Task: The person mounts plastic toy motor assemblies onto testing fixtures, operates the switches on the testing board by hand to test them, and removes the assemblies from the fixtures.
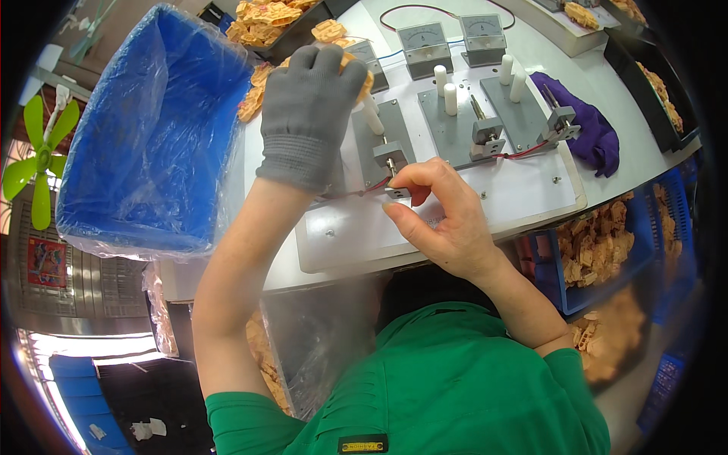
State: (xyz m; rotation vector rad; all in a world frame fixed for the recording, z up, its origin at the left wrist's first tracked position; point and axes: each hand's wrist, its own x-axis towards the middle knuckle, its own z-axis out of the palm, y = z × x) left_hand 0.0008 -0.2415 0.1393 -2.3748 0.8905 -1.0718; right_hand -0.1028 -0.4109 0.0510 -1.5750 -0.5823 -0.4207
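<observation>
My left hand, in a grey knit glove, reaches over the back left of the worktable with its fingers curled down. A tan plastic part shows along its right edge, partly hidden by the glove. My bare right hand pinches a small metal block between thumb and forefinger, at the front of the left test fixture. That fixture has a grey plate, a white post and a metal plunger. Red and black wires run to the block.
Two similar fixtures with grey plates stand to the right, with analog meters behind. A lined blue bin is at left, a purple cloth at right. Tan parts lie behind; a blue crate holds more.
</observation>
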